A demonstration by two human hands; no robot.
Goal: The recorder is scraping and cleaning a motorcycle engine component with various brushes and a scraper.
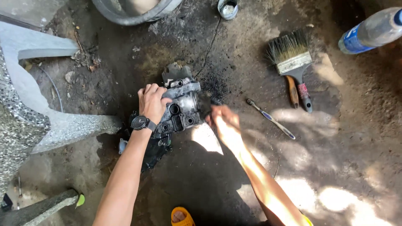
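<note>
Both hands, left (153, 102) and right (222, 119), grip the greasy engine casing (182, 109) near a small tin (228, 8).

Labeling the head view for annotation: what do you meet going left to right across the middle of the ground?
Stone bench → left hand with wristwatch → greasy metal engine part → right hand → toothbrush → wide paintbrush → plastic bottle.
</note>
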